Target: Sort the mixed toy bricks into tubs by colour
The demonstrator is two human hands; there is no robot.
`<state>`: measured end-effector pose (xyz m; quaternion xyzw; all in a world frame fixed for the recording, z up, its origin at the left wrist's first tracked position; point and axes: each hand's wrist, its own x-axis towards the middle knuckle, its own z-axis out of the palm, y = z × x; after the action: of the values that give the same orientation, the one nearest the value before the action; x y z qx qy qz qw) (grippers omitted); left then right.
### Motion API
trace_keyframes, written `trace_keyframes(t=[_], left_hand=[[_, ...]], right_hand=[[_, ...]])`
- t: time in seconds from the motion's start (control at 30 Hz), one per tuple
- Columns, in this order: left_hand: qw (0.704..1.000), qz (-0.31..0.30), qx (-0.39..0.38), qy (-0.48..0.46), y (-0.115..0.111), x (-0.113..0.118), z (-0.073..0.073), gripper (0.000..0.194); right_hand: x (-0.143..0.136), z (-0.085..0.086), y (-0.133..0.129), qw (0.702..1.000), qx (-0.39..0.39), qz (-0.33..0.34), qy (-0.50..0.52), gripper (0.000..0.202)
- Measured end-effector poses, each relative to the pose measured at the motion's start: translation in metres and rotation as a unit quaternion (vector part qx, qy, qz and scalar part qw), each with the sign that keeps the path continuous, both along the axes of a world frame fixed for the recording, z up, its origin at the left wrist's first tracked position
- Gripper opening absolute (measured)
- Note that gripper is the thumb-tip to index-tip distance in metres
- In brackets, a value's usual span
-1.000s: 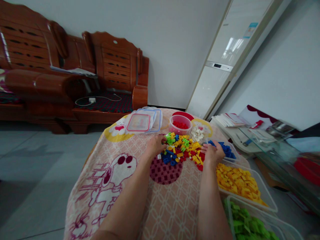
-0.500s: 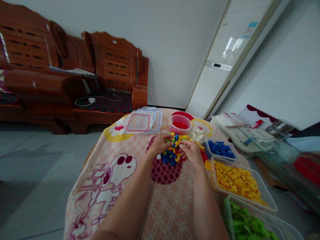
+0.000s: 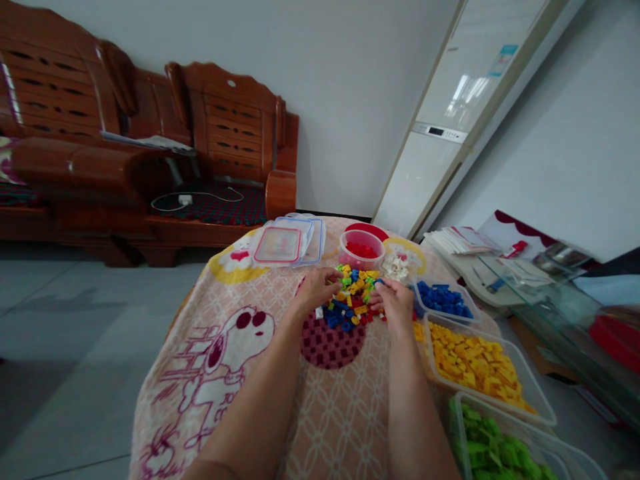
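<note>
A pile of mixed toy building bricks (image 3: 354, 299), mostly yellow, blue and green with some red, lies mid-table between my hands. My left hand (image 3: 319, 288) rests at the pile's left edge, fingers bent and apart, with nothing visible in them. A small white brick (image 3: 319, 313) lies just below it. On the pile's right side, my right hand (image 3: 395, 300) pinches a blue brick (image 3: 379, 282) between thumb and fingertips. White bricks (image 3: 397, 268) are heaped beyond that hand, and a round tub (image 3: 362, 263) of red bricks stands behind the pile.
Clear boxes of blue bricks (image 3: 443, 299), yellow bricks (image 3: 475, 363) and green bricks (image 3: 500, 447) line the right side. Flat container lids (image 3: 278, 245) lie at the back left, and a red lid (image 3: 369, 229) behind the tub. A glass-topped stand (image 3: 555, 300) adjoins the table.
My right hand has shifted right across the pile, and a blue brick now shows at its fingertips. My left hand has stayed almost in place.
</note>
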<state>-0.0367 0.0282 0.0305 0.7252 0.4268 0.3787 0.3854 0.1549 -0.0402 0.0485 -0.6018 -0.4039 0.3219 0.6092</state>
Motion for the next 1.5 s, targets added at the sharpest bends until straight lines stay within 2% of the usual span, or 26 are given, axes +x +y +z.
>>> trace_keyframes(t=[0.13,0.23,0.33,0.43,0.53,0.63,0.7,0.77,0.87,0.97,1.03,1.13,1.23,1.33,1.5], left_hand=[[0.994,0.074,0.018,0.079,0.003,-0.011,0.003,0.027],[0.982,0.12,0.036,0.141,0.0,-0.02,0.009,0.02],[0.972,0.14,0.036,0.188,-0.003,-0.025,0.016,0.018],[0.966,0.143,0.023,0.215,-0.006,-0.026,0.019,0.015],[0.962,0.153,0.008,0.224,-0.006,-0.026,0.018,0.014],[0.96,0.176,-0.003,0.217,-0.004,-0.027,0.013,0.015],[0.961,0.192,-0.012,0.201,-0.002,-0.028,0.009,0.017],[0.96,0.205,-0.014,0.191,-0.001,-0.028,0.005,0.019],[0.957,0.208,-0.005,0.204,-0.001,-0.028,0.002,0.022],[0.949,0.202,-0.004,0.241,0.0,-0.028,-0.001,0.024],[0.945,0.199,-0.002,0.258,0.001,-0.027,-0.003,0.025],[0.947,0.193,0.005,0.258,0.003,-0.027,-0.005,0.026],[0.951,0.183,0.003,0.249,0.004,-0.026,-0.007,0.026],[0.958,0.168,-0.006,0.23,0.006,-0.025,-0.009,0.026],[0.965,0.157,-0.009,0.212,0.007,-0.024,-0.01,0.026]], right_hand=[[0.032,0.0,-0.001,0.981,0.062,-0.168,0.079,0.057],[0.056,-0.003,-0.004,0.955,0.097,-0.258,0.11,0.057],[0.07,-0.006,-0.007,0.932,0.139,-0.314,0.116,0.063],[0.072,-0.005,-0.008,0.925,0.157,-0.33,0.103,0.069],[0.064,-0.003,-0.007,0.942,0.132,-0.3,0.072,0.059],[0.051,0.0,-0.005,0.968,0.083,-0.237,0.028,0.044],[0.039,0.002,-0.005,0.984,0.043,-0.171,-0.007,0.04],[0.025,0.004,-0.006,0.996,-0.002,-0.075,-0.046,0.038],[0.002,0.003,-0.006,0.985,-0.075,0.087,-0.126,0.028],[-0.017,-0.002,-0.004,0.954,-0.092,0.172,-0.23,0.018],[-0.026,-0.004,-0.004,0.924,-0.089,0.188,-0.32,0.013],[-0.034,-0.003,-0.005,0.865,-0.104,0.18,-0.457,0.012],[-0.037,-0.001,-0.007,0.829,-0.125,0.167,-0.52,0.012],[-0.035,-0.001,-0.006,0.841,-0.118,0.173,-0.499,0.013],[-0.027,-0.007,-0.002,0.909,-0.097,0.162,-0.371,0.013]])
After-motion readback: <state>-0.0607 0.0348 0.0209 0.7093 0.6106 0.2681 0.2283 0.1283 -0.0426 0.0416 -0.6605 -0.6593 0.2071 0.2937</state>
